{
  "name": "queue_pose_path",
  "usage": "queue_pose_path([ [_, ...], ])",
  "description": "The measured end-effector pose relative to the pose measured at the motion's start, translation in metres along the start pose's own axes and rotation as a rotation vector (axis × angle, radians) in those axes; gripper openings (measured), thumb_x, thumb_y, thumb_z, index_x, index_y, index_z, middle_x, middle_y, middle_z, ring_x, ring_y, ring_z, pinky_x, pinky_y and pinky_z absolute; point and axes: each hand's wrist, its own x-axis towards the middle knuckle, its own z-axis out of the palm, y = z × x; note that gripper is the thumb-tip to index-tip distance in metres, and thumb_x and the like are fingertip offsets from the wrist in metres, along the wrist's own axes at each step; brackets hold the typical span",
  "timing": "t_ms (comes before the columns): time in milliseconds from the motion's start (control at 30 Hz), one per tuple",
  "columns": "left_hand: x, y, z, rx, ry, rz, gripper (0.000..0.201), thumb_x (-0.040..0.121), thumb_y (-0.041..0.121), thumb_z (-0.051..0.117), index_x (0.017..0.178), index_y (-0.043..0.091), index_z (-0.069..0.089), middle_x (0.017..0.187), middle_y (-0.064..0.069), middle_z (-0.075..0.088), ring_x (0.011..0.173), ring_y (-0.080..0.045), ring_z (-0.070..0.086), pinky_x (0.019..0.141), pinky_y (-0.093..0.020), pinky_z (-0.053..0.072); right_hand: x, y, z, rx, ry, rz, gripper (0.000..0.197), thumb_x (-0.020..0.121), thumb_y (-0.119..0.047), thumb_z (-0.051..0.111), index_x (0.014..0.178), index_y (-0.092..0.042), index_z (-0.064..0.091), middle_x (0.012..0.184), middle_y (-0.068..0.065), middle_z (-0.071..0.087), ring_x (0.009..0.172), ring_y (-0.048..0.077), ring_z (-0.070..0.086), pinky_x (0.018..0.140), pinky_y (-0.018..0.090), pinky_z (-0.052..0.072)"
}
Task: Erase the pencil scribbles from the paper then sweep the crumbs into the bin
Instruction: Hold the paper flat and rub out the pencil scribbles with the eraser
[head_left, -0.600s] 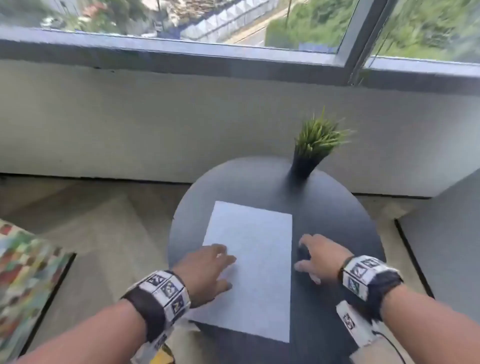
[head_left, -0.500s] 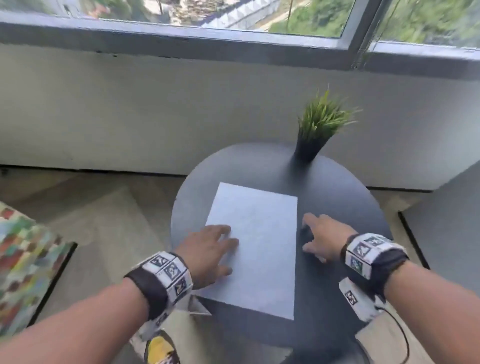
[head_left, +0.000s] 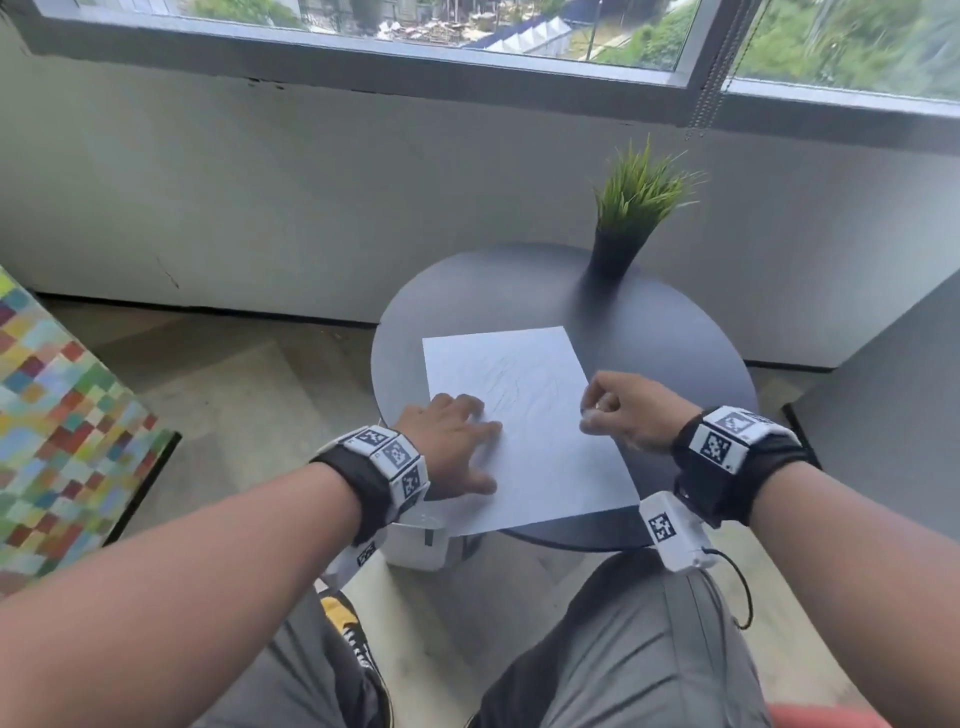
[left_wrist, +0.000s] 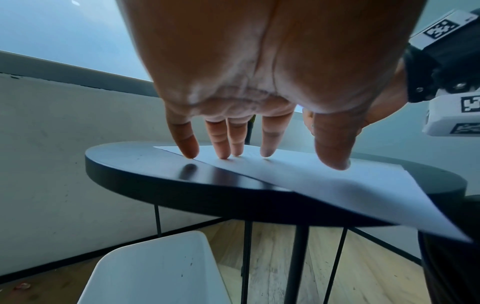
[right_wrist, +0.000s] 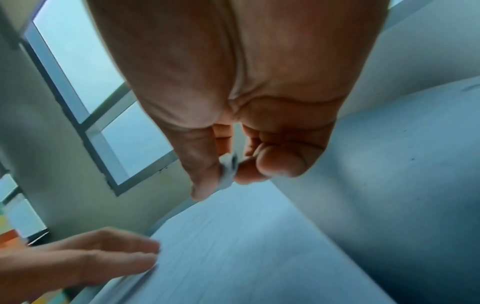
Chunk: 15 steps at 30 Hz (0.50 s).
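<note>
A white sheet of paper (head_left: 524, 415) with faint pencil scribbles (head_left: 511, 387) lies on the round black table (head_left: 675, 353), its near corner hanging over the edge. My left hand (head_left: 457, 447) presses flat on the sheet's left side, straight fingers (left_wrist: 223, 142) spread on it. My right hand (head_left: 618, 413) hovers just above the paper's right edge and pinches a small white eraser (right_wrist: 228, 170) between thumb and fingers. A white bin (left_wrist: 155, 271) stands on the floor under the table's near-left edge; its corner (head_left: 415, 545) shows below my left wrist.
A potted grass plant (head_left: 631, 208) stands at the table's far edge. A grey wall and window run behind. A colourful checkered cushion (head_left: 57, 421) sits at the left, a grey panel (head_left: 883, 415) at the right. My knees are below the table.
My right hand has left the table beside the paper, risen and closed on the eraser above the sheet's right edge. The paper has turned slightly. The left hand stays pressed on it.
</note>
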Motion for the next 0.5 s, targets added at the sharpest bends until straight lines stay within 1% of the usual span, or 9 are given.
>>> queue_pose_path([
  [67,0.002,0.000,0.004,-0.007,0.002,0.022,0.082,0.077,0.076,0.053,0.147,0.043,0.029,0.161,0.003,0.016,0.145,-0.023,0.019,0.113,-0.048,0.026,-0.003,-0.008,0.009,-0.038,-0.044,-0.060,0.009,0.086,-0.031,0.067,0.088,-0.027,0.059,0.072,-0.002,0.065,0.059,0.016,0.055,0.061,0.030,0.048],
  [133,0.004,0.000,0.007,0.004,0.003,0.029,0.094,0.073,0.082,0.053,0.151,0.042,0.020,0.164,0.004,0.007,0.150,-0.021,0.009,0.118,-0.046,0.019,-0.001,-0.014,0.019,-0.054,-0.081,-0.077,0.006,0.087,-0.033,0.065,0.090,-0.029,0.062,0.073,0.002,0.067,0.057,0.015,0.055,0.057,0.027,0.048],
  [200,0.008,-0.001,0.008,0.020,-0.004,0.025,0.103,0.069,0.086,0.053,0.153,0.043,0.012,0.166,0.003,-0.001,0.151,-0.022,0.003,0.119,-0.047,0.016,0.006,-0.018,0.028,-0.029,-0.098,-0.075,0.008,0.088,-0.029,0.064,0.096,-0.028,0.066,0.073,0.003,0.065,0.058,0.015,0.055,0.051,0.024,0.047],
  [233,0.010,-0.002,0.007,0.029,-0.020,0.017,0.107,0.067,0.088,0.052,0.153,0.044,0.008,0.166,0.003,-0.005,0.151,-0.024,0.000,0.120,-0.048,0.014,0.009,-0.020,0.032,0.010,-0.103,-0.076,0.011,0.090,-0.027,0.063,0.100,-0.024,0.066,0.074,0.003,0.064,0.058,0.016,0.056,0.052,0.026,0.050],
  [300,0.016,-0.003,0.005,0.051,-0.057,0.004,0.115,0.063,0.092,0.052,0.154,0.044,0.000,0.165,0.002,-0.011,0.151,-0.027,-0.006,0.119,-0.051,0.011,0.019,-0.025,0.036,0.044,-0.092,-0.096,0.016,0.092,-0.029,0.062,0.105,-0.019,0.064,0.077,0.003,0.066,0.059,0.017,0.060,0.060,0.034,0.055],
  [333,0.018,-0.004,0.004,0.062,-0.071,0.003,0.117,0.062,0.092,0.052,0.154,0.044,-0.003,0.165,0.002,-0.013,0.151,-0.028,-0.008,0.118,-0.053,0.010,0.023,-0.027,0.037,0.021,-0.069,-0.108,0.017,0.092,-0.032,0.062,0.103,-0.019,0.061,0.078,0.002,0.068,0.059,0.016,0.062,0.062,0.034,0.056],
  [367,0.020,-0.004,0.003,0.071,-0.078,0.002,0.119,0.062,0.092,0.052,0.154,0.043,-0.005,0.165,0.001,-0.014,0.151,-0.028,-0.008,0.118,-0.054,0.010,0.028,-0.029,0.038,-0.019,-0.041,-0.112,0.017,0.091,-0.034,0.063,0.099,-0.020,0.058,0.078,0.001,0.069,0.060,0.016,0.064,0.062,0.033,0.057],
  [433,0.024,-0.004,0.001,0.082,-0.084,0.006,0.120,0.062,0.092,0.052,0.154,0.042,-0.006,0.165,0.001,-0.015,0.151,-0.029,-0.008,0.117,-0.056,0.011,0.035,-0.031,0.041,-0.122,0.014,-0.106,0.018,0.088,-0.036,0.064,0.092,-0.021,0.054,0.081,-0.001,0.068,0.069,0.019,0.065,0.062,0.031,0.053],
  [500,0.026,-0.004,0.001,0.081,-0.090,0.010,0.121,0.061,0.093,0.052,0.154,0.042,-0.006,0.165,0.001,-0.016,0.151,-0.029,-0.009,0.116,-0.058,0.012,0.032,-0.034,0.051,-0.240,-0.017,-0.145,0.018,0.089,-0.037,0.061,0.091,-0.022,0.052,0.087,-0.002,0.064,0.080,0.022,0.060,0.066,0.032,0.046],
])
